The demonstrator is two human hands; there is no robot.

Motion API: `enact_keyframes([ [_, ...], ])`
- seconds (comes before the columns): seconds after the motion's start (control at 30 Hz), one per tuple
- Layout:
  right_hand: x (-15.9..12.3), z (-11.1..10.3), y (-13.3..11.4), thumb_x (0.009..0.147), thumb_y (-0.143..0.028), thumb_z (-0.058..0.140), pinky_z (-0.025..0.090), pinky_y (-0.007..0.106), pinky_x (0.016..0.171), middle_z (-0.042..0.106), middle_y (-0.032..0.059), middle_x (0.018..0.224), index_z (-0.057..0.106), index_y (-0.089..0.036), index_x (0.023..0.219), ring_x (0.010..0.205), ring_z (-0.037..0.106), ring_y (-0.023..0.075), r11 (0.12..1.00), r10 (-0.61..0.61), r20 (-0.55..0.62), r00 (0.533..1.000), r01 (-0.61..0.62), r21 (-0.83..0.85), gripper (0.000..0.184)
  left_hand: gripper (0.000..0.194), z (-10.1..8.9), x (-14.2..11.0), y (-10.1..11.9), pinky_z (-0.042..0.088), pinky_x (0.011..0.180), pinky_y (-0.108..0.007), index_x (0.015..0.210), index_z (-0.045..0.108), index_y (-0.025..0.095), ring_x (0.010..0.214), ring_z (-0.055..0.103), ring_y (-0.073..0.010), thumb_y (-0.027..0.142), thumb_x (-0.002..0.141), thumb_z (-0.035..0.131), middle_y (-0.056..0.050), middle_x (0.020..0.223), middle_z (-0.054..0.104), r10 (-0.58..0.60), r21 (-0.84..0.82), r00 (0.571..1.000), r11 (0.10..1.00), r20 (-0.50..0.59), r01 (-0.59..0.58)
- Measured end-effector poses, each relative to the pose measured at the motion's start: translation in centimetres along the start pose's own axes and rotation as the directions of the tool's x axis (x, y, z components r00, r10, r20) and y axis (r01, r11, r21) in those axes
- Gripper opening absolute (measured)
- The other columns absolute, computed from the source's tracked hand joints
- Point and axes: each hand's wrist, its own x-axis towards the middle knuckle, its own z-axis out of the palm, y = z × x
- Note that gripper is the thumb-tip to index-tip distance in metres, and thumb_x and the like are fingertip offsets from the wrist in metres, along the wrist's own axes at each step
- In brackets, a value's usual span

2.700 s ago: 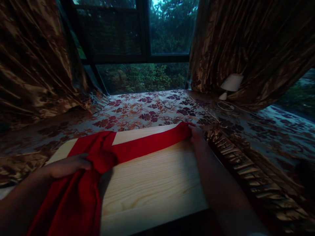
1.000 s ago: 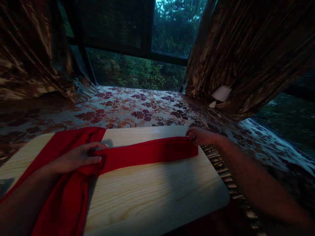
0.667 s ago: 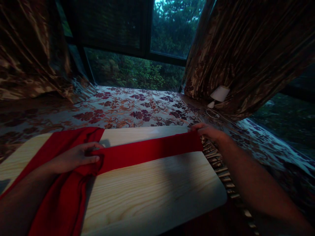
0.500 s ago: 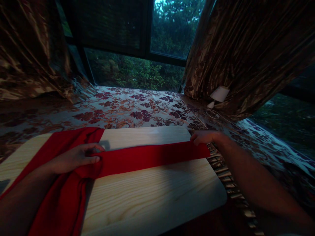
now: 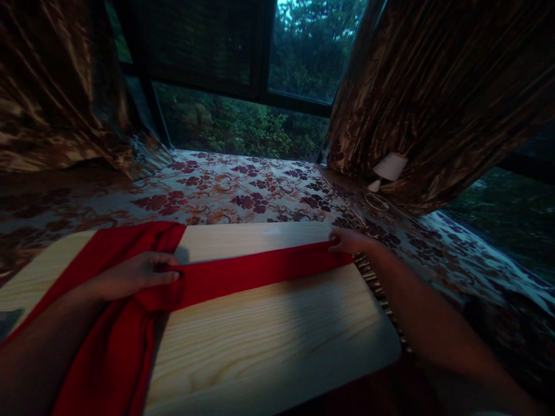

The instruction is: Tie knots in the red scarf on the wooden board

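A long red cloth, like a scarf (image 5: 260, 268), stretches in a folded band across a pale wooden tabletop (image 5: 269, 335). My left hand (image 5: 139, 274) pinches the band's upper edge near its left end, thumb against fingers. At the right end, my right hand (image 5: 344, 241) grips the top corner, close to the tabletop's right edge. More of the red cloth lies bunched under and around my left forearm, running to the far edge and down towards me. The band looks taut between both hands. My right fingertips are partly hidden by the cloth.
Beyond the tabletop spreads a floral-patterned cover (image 5: 247, 185). A small white lamp (image 5: 391, 166) with a cord stands at the right, beside a heavy curtain (image 5: 416, 86). Another curtain (image 5: 47, 86) hangs at the left. Windows (image 5: 243, 124) show trees outside.
My right hand has moved left and slightly up with the cloth's end, drawing it inward from beyond the tabletop's edge. My left hand keeps its pinch, almost unmoved.
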Motion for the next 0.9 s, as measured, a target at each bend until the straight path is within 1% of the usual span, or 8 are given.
enact_keyframes([
  [0.2,1.1,-1.0,-0.3,0.062,-0.022,0.078,0.042,0.023,0.055,0.067,-0.0004,0.068,0.069,-0.016,0.077,0.064,0.06,0.0155,0.976,0.079,0.101,0.992,-0.097,0.197,0.019,0.041,0.3,0.6,0.2,0.039,0.062,-0.025,0.078,0.062,0.019,0.069,0.054,-0.018,0.059,0.074,0.068,0.0,0.07,0.061,0.018,0.073,0.998,0.997,-0.053,-0.014],
  [0.33,2.1,-3.1,-2.3,0.07,-0.024,0.071,0.037,0.024,0.055,0.064,-0.0005,0.068,0.065,-0.017,0.078,0.063,0.056,0.0143,0.97,0.142,-0.182,0.973,-0.1,0.222,0.013,0.036,-0.3,1.8,1.5,0.034,0.057,-0.026,0.079,0.057,0.019,0.064,0.054,-0.0178,0.055,0.075,0.061,0.001,0.067,0.06,0.01,0.278,0.97,0.959,-0.245,0.061],
  [0.47,1.4,-6.0,-6.0,0.073,-0.023,0.069,0.037,0.027,0.063,0.065,0.0022,0.076,0.062,-0.019,0.08,0.071,0.055,0.0168,0.986,0.113,-0.629,0.769,-0.007,0.169,0.011,0.033,-1.4,3.5,3.2,0.03,0.055,-0.027,0.074,0.052,0.02,0.063,0.053,-0.0178,0.052,0.077,0.058,0.0,0.064,0.058,-0.014,0.383,0.89,0.899,-0.455,0.21],
  [0.53,-0.4,-6.6,-8.4,0.077,-0.022,0.065,0.037,0.028,0.067,0.065,0.004,0.081,0.062,-0.019,0.086,0.074,0.055,0.018,0.991,0.02,-0.752,0.659,0.085,0.1,0.01,0.031,-1.5,4.4,3.5,0.032,0.055,-0.027,0.073,0.052,0.02,0.065,0.056,-0.0188,0.05,0.076,0.058,-0.001,0.065,0.06,-0.05,0.353,0.877,0.903,-0.478,0.244],
  [0.57,-1.7,-6.5,-9.7,0.079,-0.019,0.062,0.037,0.028,0.068,0.066,0.0048,0.084,0.062,-0.019,0.088,0.076,0.055,0.0182,0.988,-0.062,-0.764,0.642,0.148,0.044,0.009,0.031,-1.4,4.9,3.4,0.033,0.055,-0.027,0.072,0.053,0.02,0.065,0.057,-0.0195,0.05,0.075,0.058,-0.002,0.066,0.061,-0.07,0.336,0.867,0.904,-0.494,0.264],
  [0.63,-4.6,-5.3,-12.3,0.083,-0.013,0.055,0.036,0.028,0.069,0.066,0.0061,0.088,0.062,-0.018,0.089,0.078,0.055,0.018,0.953,-0.271,-0.695,0.666,0.287,-0.096,0.011,0.031,-1.0,5.6,2.9,0.035,0.055,-0.028,0.072,0.054,0.02,0.066,0.06,-0.0209,0.05,0.074,0.058,-0.003,0.068,0.063,-0.101,0.301,0.846,0.907,-0.524,0.294],
  [0.73,-8.9,-1.9,-15.3,0.091,-0.011,0.05,0.033,0.028,0.065,0.065,0.005,0.088,0.061,-0.019,0.093,0.076,0.054,0.0164,0.795,-0.607,-0.355,0.711,0.54,-0.277,0.014,0.037,-0.4,6.0,1.6,0.04,0.059,-0.029,0.076,0.061,0.019,0.072,0.065,-0.0237,0.056,0.073,0.056,-0.006,0.075,0.069,-0.128,0.261,0.846,0.918,-0.518,0.299],
  [0.9,-12.2,2.4,-17.6,0.093,-0.01,0.051,0.031,0.03,0.064,0.064,0.0049,0.092,0.06,-0.019,0.101,0.077,0.055,0.0171,0.666,-0.719,-0.011,0.695,0.685,-0.295,0.015,0.049,-0.5,5.3,1.0,0.047,0.074,-0.03,0.083,0.071,0.019,0.086,0.069,-0.0268,0.064,0.073,0.055,-0.009,0.09,0.075,-0.069,0.254,0.916,0.95,-0.395,0.181],
])
